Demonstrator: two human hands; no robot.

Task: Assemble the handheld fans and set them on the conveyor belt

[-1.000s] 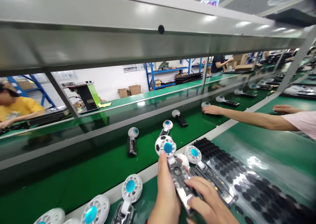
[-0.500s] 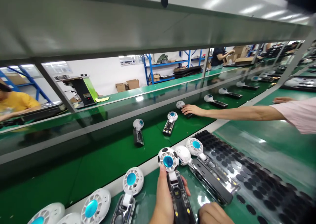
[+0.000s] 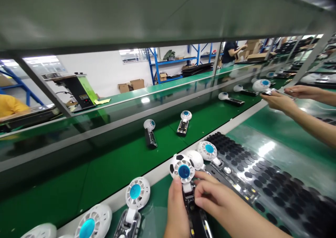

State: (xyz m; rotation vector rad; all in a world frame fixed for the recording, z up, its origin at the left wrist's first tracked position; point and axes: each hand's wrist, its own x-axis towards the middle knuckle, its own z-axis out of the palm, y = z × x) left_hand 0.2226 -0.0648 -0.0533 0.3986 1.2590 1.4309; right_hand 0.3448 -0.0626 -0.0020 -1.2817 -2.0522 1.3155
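Note:
My left hand (image 3: 177, 208) is wrapped round a handheld fan (image 3: 183, 170) with a white head, black football-like patches and a blue centre. Its thumb presses the lower edge of the head. Below the neck, the fan's dark body shows circuit parts and yellowish squares. My right hand (image 3: 215, 197) is closed at the upper body, thumb and fingertips pinched by the neck; whatever they may hold is hidden. Just beyond lie a white fan head (image 3: 195, 158) turned over and another fan (image 3: 209, 150) with a light-blue centre. To the left rests a similar fan (image 3: 136, 192).
A sheet of black round pads (image 3: 252, 164) lies on the right of the bench. Fans (image 3: 183, 124) sit along the green conveyor (image 3: 118, 171) beyond a pale rail. A co-worker's hands (image 3: 282, 100) hold another fan at right. A grey panel (image 3: 157, 17) hangs overhead.
My right hand has risen from the lower body to the fan's neck. The co-worker's hand has left the conveyor and a fan is now held at the right. The view has shifted slightly.

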